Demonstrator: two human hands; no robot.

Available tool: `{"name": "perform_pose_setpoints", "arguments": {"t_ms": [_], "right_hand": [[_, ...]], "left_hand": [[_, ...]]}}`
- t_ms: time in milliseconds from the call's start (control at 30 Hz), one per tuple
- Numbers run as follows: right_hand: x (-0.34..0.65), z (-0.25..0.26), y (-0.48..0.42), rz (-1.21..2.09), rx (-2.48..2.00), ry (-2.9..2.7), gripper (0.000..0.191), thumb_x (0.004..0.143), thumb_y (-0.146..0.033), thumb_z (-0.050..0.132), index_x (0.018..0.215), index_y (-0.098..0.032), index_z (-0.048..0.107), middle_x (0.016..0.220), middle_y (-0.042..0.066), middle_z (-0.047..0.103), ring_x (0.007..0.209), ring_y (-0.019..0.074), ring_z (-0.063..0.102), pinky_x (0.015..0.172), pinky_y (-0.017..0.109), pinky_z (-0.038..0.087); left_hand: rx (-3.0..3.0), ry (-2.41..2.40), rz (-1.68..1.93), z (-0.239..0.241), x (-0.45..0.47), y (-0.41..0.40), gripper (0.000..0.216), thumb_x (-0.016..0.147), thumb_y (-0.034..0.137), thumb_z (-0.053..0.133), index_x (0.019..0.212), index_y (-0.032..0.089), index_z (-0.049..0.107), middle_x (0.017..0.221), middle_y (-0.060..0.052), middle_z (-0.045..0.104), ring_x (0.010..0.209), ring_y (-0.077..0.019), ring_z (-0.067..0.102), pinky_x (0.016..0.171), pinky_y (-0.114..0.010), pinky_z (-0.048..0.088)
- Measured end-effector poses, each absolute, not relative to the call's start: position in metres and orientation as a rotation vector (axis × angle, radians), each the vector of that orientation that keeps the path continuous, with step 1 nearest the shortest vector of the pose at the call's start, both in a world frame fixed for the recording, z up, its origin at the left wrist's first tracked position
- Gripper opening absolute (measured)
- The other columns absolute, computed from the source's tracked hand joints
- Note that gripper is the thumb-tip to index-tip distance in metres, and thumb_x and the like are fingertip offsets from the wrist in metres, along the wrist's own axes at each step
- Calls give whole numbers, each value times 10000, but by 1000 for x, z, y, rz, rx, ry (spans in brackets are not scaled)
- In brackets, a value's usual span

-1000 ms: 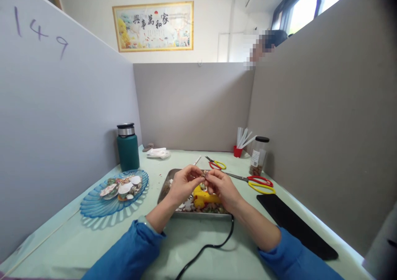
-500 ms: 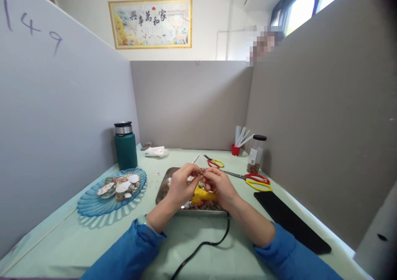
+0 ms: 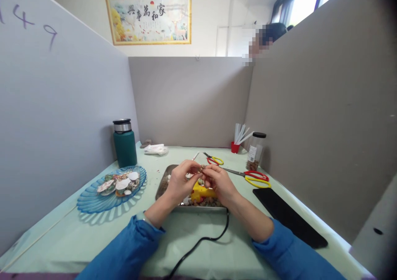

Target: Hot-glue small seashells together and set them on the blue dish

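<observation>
Over the metal tray (image 3: pixel 198 209), left hand (image 3: pixel 180 181) and right hand (image 3: pixel 222 185) pinch a tiny brownish piece (image 3: pixel 202 167). One fingertip slip and it's probably lost among the loose bits (image 3: pixel 212 203) below.

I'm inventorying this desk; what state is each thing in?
Left hand: pinching a small item
Right hand: pinching same small item
Green bottle: upright, lidded
Clear jar: upright, lidded, partly filled
Red cup: upright, holding white sticks
Blue plate: holding shells
Metal tray: loaded, partly hidden
Yellow tool: in tray, power unclear
Large scissors: flat, apparently closed
Small scissors: flat, opening unclear
Black cord: loosely curved
</observation>
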State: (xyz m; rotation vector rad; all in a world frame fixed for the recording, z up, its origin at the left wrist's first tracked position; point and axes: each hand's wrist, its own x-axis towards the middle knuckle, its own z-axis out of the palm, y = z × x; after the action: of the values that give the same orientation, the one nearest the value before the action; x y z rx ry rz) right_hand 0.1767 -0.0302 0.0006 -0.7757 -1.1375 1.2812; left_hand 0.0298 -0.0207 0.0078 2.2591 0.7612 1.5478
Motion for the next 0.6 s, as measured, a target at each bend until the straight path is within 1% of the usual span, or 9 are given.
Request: {"name": "perform_pose_setpoints", "arguments": {"t_ms": [133,400,533,600], "right_hand": [[175,2,-33,1242,-805,-1171,170,682,-303,630,650,-162,542,585,-22,580,405,57,434,426,204,278],[175,5,-36,1239,-805,-1256,204,698,-346,626,677,-155,560,634,-13,603,415,48,429,434,196,301],[176,6,-36,1206,-837,-1319,240,711,-386,621,703,-152,567,656,-9,611,416,46,427,435,194,316],[177,5,-34,1116,-867,-1359,250,724,-400,613,706,-156,558,643,-11,601,416,53,428,432,200,331]], "left_hand": [[2252,775,1537,7,30,-20,95,800,188,547,885,177,588,853,-51,610,760,-149,596,725,-280,491],[2188,794,1541,6,28,-20,107,799,223,554,880,165,594,860,-54,612,773,-149,593,738,-274,481],[1977,823,1511,4,27,-12,154,765,274,605,873,164,601,824,-44,634,744,-148,598,709,-263,480],[1820,815,1480,4,27,-9,181,747,292,627,863,157,598,790,-35,636,714,-143,598,686,-260,480]]}}
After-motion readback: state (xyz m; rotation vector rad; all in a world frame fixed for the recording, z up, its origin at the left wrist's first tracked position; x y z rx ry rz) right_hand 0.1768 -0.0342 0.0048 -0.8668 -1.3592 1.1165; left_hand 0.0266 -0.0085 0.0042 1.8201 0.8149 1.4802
